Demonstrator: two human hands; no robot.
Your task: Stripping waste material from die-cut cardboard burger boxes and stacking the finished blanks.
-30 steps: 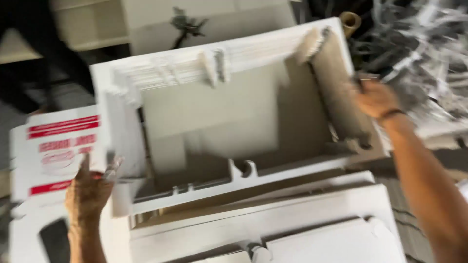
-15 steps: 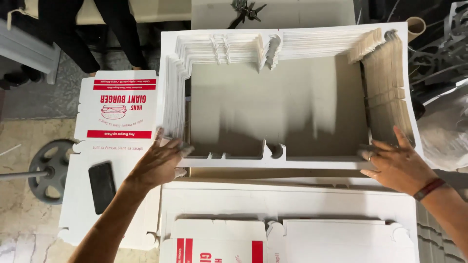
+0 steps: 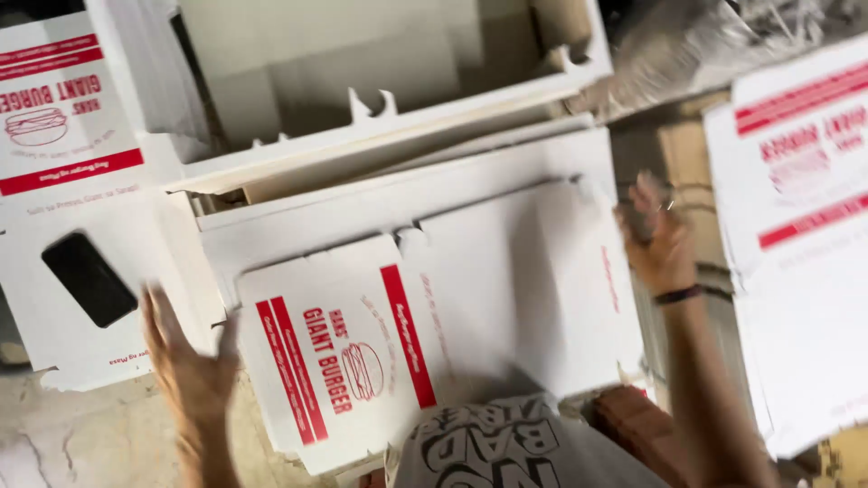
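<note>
Several flat white cardboard box blanks with red stripes and a burger drawing lie about the work area: one unfolded blank (image 3: 434,316) in the middle, directly under both hands, a second (image 3: 63,181) spread at the left, and a third stack of blanks (image 3: 796,235) at the right edge, so three printed spots can be counted. One folded-up white box (image 3: 380,99) with raised walls and notched tabs stands beyond the middle blank, its near wall overlapping the blank's far edge and closing off that side. One black phone (image 3: 88,277) lies on the left blank, well clear of the middle one. Crumpled clear plastic wrap (image 3: 714,36) fills the upper right corner. Two hands show. Of these, the left hand (image 3: 185,361) is spread wide, fingers splayed, hovering just beside the left edge of the middle blank; whether it touches the card cannot be told. By contrast, the right hand (image 3: 655,239), wearing a dark wristband, is blurred at the blank's right edge with fingers loosely curled, and whether it grips anything cannot be told.
</note>
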